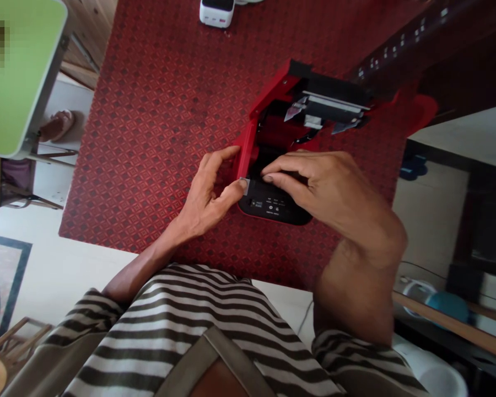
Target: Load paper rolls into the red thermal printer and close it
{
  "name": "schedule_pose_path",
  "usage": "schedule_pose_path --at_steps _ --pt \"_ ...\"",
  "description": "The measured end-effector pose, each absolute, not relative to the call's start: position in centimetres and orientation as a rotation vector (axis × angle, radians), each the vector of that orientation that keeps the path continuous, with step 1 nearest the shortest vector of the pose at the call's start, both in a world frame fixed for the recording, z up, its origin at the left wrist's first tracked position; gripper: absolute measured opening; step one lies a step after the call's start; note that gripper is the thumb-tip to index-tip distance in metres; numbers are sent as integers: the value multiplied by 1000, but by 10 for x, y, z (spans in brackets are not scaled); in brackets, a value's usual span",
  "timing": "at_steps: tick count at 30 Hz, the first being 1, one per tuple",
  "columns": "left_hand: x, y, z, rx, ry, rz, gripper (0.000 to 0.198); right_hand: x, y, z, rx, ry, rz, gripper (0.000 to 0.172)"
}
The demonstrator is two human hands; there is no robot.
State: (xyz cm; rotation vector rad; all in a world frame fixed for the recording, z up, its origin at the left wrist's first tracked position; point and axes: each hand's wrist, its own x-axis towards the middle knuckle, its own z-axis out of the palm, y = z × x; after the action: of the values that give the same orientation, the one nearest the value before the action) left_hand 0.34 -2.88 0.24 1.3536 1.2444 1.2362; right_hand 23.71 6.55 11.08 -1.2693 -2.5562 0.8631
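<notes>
At frame centre, my left hand (204, 193) is pinching the front corner of the open red-and-black plastic printer (273, 207). My right hand (326, 193) is resting flat-fingered, gripping nothing, on its black panel.

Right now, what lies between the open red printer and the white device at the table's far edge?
Nothing but bare red patterned tablecloth; the head view shows the stretch from the red printer to the white device clear.

The printer (268, 207) sits right of the counter's (157, 110) middle; a small device (217, 11) stands at the far edge. The left hand (209, 193) and right hand (330, 187) touch the printer's near end.
</notes>
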Motion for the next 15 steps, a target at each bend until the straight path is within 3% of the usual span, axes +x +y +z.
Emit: schedule_pose_path --at_steps 9,15 --pt "3 -28 2 1364 1250 1236 59 248 65 117 -1211 -2394 1091 10" --pt "5 -29 0 1350 1267 1243 61 254 61 113 -1314 -2379 1008 15"
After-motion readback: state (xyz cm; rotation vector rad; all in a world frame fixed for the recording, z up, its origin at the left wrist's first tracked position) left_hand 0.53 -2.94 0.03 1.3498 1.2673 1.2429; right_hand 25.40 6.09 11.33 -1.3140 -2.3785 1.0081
